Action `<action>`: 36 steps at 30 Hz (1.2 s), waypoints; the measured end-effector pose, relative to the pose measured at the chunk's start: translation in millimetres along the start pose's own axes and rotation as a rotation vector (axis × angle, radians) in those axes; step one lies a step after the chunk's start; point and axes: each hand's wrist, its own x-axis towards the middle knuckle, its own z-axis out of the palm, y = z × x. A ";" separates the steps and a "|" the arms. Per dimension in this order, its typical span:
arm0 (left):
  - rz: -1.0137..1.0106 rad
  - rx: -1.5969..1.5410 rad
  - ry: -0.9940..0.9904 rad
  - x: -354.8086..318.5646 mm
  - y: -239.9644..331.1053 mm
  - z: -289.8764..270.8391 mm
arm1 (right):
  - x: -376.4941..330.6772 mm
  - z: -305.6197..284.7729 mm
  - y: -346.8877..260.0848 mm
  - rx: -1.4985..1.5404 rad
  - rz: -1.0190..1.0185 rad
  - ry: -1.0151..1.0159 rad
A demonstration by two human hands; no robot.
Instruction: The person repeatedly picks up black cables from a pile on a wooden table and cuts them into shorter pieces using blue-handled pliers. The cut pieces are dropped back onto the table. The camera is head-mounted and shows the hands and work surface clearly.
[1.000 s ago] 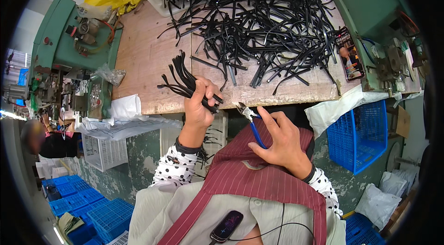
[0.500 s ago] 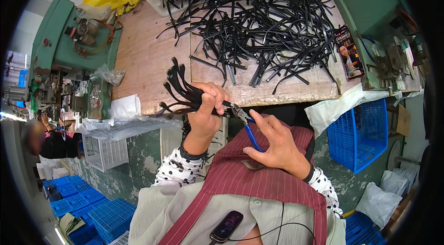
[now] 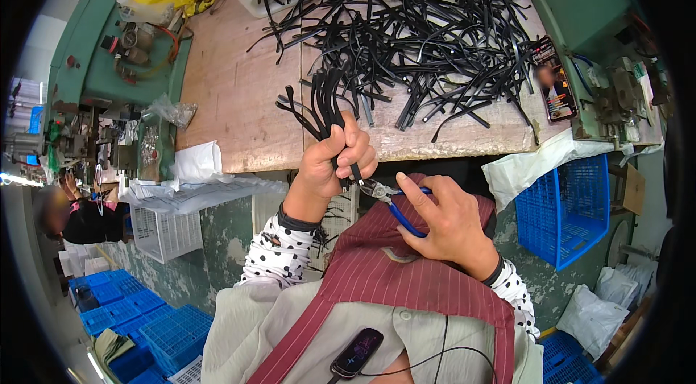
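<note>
Up close, the left hand [image 3: 330,166] grips a bunch of black strips [image 3: 322,105] at the near edge of the wooden tabletop [image 3: 239,94], while the right hand [image 3: 446,221] squeezes blue-handled cutters [image 3: 388,199] whose tip meets the bunch's lower end.

A small flat printed package [image 3: 552,87], dark with red and a picture on it, lies at the right end of the desk [image 3: 239,101], beside the green machine [image 3: 580,14].
</note>
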 end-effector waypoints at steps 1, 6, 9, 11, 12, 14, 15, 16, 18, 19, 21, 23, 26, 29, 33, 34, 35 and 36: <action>0.005 0.002 0.017 -0.8 -0.8 -0.1 | -0.7 0.8 1.6 0.006 -0.008 -0.008; 0.190 0.167 0.233 -5.9 -14.1 7.0 | -10.4 11.3 6.9 0.149 0.102 -0.061; 0.358 0.422 0.354 -7.7 -17.8 5.8 | -14.6 20.3 5.5 0.161 0.180 -0.020; 0.423 0.667 0.425 -5.6 -14.3 5.9 | -14.9 22.0 6.0 0.144 0.210 0.015; 0.367 0.785 0.518 -4.2 -7.5 -2.4 | -14.8 21.6 7.2 0.131 0.217 0.030; 0.303 0.886 0.675 13.7 5.0 -11.2 | -16.1 22.1 8.7 0.109 0.237 0.026; 0.234 0.993 0.762 24.0 13.3 -16.6 | -16.3 22.3 8.7 0.110 0.237 0.028; 0.321 1.339 0.716 38.0 19.5 -24.0 | -15.8 21.3 8.6 0.111 0.239 0.028; 0.506 2.019 0.564 67.6 28.1 -41.1 | -15.7 21.3 9.1 0.096 0.235 0.029; 0.468 2.129 0.517 85.4 31.5 -38.0 | -16.7 22.5 10.4 0.080 0.237 0.033; 0.321 2.383 0.301 115.1 49.2 -42.1 | -16.3 20.3 9.6 0.074 0.225 0.026; 0.233 2.477 0.116 136.4 56.7 -66.1 | -16.0 18.8 9.4 0.077 0.212 0.013; 0.307 2.456 0.041 143.9 61.2 -71.9 | -19.4 17.7 11.5 0.077 0.211 0.041; 0.521 2.194 0.174 132.0 59.3 -41.2 | -20.1 15.3 15.2 0.060 0.232 0.064; 0.626 1.821 0.456 79.1 42.2 -14.9 | -19.1 17.1 19.0 0.050 0.238 0.090; 0.558 1.704 0.563 56.9 35.6 -18.7 | -18.3 17.7 18.3 0.054 0.231 0.093; 0.537 1.585 0.626 36.4 26.6 -28.7 | -16.5 18.7 17.5 0.056 0.226 0.094; 0.518 1.468 0.680 19.1 17.5 -40.5 | -15.7 18.9 16.8 0.067 0.215 0.101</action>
